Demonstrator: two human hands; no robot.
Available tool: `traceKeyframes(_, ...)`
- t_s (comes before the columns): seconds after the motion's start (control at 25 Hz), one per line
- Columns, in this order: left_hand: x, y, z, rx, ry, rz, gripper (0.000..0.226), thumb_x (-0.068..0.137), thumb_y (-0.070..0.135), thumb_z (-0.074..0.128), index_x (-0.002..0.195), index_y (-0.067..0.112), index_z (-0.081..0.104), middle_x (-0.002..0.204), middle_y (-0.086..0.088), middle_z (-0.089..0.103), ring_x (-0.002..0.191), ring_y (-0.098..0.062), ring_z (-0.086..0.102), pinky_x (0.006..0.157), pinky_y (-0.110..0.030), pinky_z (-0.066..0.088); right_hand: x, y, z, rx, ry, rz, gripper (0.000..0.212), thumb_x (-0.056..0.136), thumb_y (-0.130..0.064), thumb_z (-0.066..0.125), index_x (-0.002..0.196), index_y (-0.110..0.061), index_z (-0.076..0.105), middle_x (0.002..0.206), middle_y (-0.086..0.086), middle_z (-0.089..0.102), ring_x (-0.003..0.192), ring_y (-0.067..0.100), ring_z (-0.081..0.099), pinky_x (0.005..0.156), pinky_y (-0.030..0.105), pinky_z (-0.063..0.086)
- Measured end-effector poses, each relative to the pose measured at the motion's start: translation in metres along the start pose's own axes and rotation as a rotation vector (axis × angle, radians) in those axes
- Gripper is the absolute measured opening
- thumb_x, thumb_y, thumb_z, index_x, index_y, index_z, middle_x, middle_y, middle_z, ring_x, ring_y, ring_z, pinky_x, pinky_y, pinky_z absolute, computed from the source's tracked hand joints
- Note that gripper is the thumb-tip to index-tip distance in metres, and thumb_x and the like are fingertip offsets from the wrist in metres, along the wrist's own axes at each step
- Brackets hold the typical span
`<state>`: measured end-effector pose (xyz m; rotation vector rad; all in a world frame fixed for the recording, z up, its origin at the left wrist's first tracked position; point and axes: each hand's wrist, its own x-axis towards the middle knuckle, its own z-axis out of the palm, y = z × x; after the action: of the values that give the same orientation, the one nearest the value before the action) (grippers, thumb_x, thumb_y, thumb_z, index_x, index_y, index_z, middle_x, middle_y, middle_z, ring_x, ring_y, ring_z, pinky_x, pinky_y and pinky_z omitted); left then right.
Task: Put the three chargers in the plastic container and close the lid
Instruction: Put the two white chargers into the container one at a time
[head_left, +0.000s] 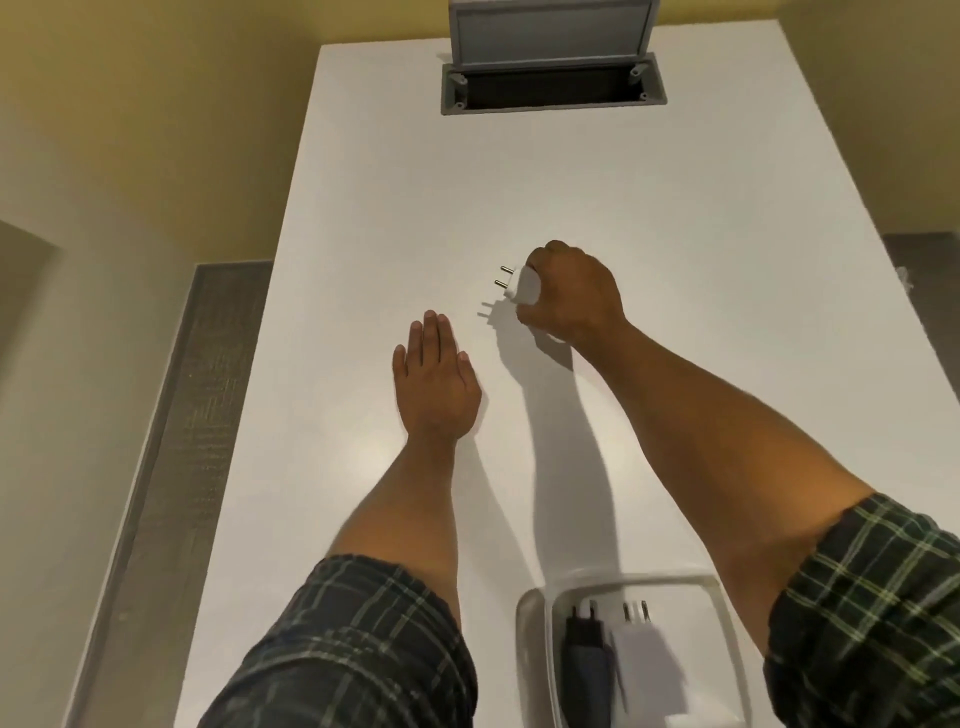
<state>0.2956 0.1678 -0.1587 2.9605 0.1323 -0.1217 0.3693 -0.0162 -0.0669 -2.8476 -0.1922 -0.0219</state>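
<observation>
My right hand (574, 293) is closed around a white charger (523, 286) just above the middle of the white table (519, 182); its two metal pins stick out to the left. My left hand (434, 382) lies flat on the table, palm down, fingers together, holding nothing. At the near edge stands a clear plastic container (727, 613), uncovered, with a black charger (584, 649) and a second white charger (647, 660) lying inside side by side. A clear edge at the container's left may be its lid (527, 623); I cannot tell.
A grey cable hatch (550, 88) with its flap (550, 31) raised sits in the table's far end. The table drops off on the left to a grey floor strip (171, 467) and on the right along a slanting edge.
</observation>
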Motion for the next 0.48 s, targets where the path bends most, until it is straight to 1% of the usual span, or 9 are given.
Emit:
traceKeyframes(0.08, 0.001, -0.007, -0.009, -0.006, -0.095, 0.044, 0.06, 0.109, 0.03, 0.022, 0.165, 0.009, 0.014, 0.173, -0.007, 0.011, 0.161, -0.023, 0.013, 0.129, -0.044, 0.017, -0.026, 0.003, -0.012, -0.008, 0.007, 0.007, 0.04, 0.076, -0.045, 0.069, 0.094, -0.01, 0.064, 0.092, 0.005, 0.061, 0.08, 0.03, 0.06, 0.066, 0.035, 0.05)
traceKeyframes(0.16, -0.011, -0.014, -0.021, -0.027, -0.145, 0.091, 0.059, 0.11, 0.03, 0.022, 0.163, 0.005, 0.018, 0.172, -0.009, 0.016, 0.16, -0.023, 0.017, 0.129, -0.039, 0.022, -0.052, 0.007, -0.026, 0.0, 0.023, 0.032, 0.04, 0.077, -0.046, 0.068, 0.092, -0.01, 0.063, 0.09, 0.004, 0.061, 0.078, 0.029, 0.058, 0.064, 0.034, 0.048)
traceKeyframes(0.24, -0.041, -0.013, -0.032, -0.085, -0.125, 0.078, 0.057, 0.11, 0.031, 0.025, 0.161, 0.005, 0.027, 0.17, -0.009, 0.026, 0.157, -0.022, 0.026, 0.128, -0.035, 0.025, -0.075, 0.01, -0.04, 0.012, 0.043, 0.055, 0.039, 0.075, -0.046, 0.068, 0.09, -0.011, 0.062, 0.088, 0.002, 0.061, 0.077, 0.028, 0.059, 0.063, 0.032, 0.046)
traceKeyframes(0.28, -0.066, -0.01, -0.037, -0.101, -0.101, 0.074, 0.056, 0.11, 0.031, 0.026, 0.16, 0.005, 0.03, 0.169, -0.008, 0.029, 0.156, -0.022, 0.028, 0.128, -0.034, 0.025, -0.092, 0.01, -0.047, 0.02, 0.049, 0.068, 0.038, 0.074, -0.045, 0.069, 0.09, -0.012, 0.063, 0.087, 0.002, 0.061, 0.077, 0.027, 0.06, 0.063, 0.032, 0.047)
traceKeyframes(0.32, -0.091, -0.008, -0.039, -0.104, -0.094, 0.088, 0.056, 0.111, 0.031, 0.027, 0.16, 0.006, 0.03, 0.169, -0.008, 0.028, 0.157, -0.023, 0.027, 0.128, -0.033, 0.023, -0.108, 0.009, -0.053, 0.027, 0.053, 0.086, 0.038, 0.073, -0.044, 0.069, 0.09, -0.012, 0.063, 0.087, 0.002, 0.062, 0.077, 0.027, 0.06, 0.064, 0.032, 0.048)
traceKeyframes(0.48, -0.164, -0.003, -0.031, -0.081, -0.149, 0.141, 0.058, 0.111, 0.031, 0.024, 0.164, 0.008, 0.019, 0.172, -0.005, 0.015, 0.161, -0.02, 0.011, 0.131, -0.031, 0.012, -0.151, 0.005, -0.06, 0.093, 0.055, 0.159, 0.039, 0.07, -0.044, 0.07, 0.093, -0.012, 0.064, 0.088, 0.002, 0.063, 0.077, 0.028, 0.062, 0.066, 0.035, 0.053)
